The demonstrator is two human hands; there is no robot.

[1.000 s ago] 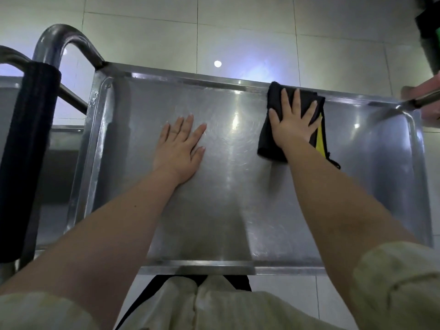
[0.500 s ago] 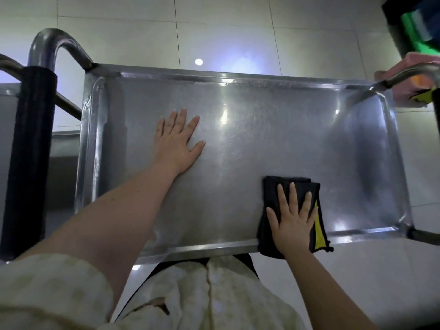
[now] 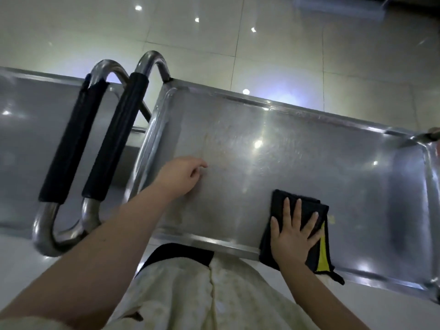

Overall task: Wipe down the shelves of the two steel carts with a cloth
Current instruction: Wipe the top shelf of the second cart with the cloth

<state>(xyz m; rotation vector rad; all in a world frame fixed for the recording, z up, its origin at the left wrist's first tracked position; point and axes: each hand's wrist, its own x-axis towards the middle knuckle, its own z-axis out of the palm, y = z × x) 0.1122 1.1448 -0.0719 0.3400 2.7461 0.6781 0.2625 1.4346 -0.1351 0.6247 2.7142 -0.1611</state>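
Note:
The steel cart's top shelf (image 3: 273, 151) fills the middle of the head view, shiny and scratched. A folded black cloth with a yellow edge (image 3: 295, 203) lies on the shelf's near rim at the right. My right hand (image 3: 294, 236) presses flat on the cloth with straight, spread fingers. At the shelf's left side my left hand (image 3: 181, 175) hovers or rests lightly, its fingers loosely curled and holding nothing. A second steel cart's shelf (image 3: 28, 129) lies to the left.
Two upright steel handles with black grips (image 3: 116, 139) stand between the two carts. Pale glossy floor tiles (image 3: 262, 44) lie beyond. A pink object (image 3: 434, 133) touches the far right corner of the shelf. My light apron hangs below the near rim.
My right hand drew the cloth from the far rim to the near rim and stays there. My left hand lifted from flat on the shelf and its fingers curled. The view swung left.

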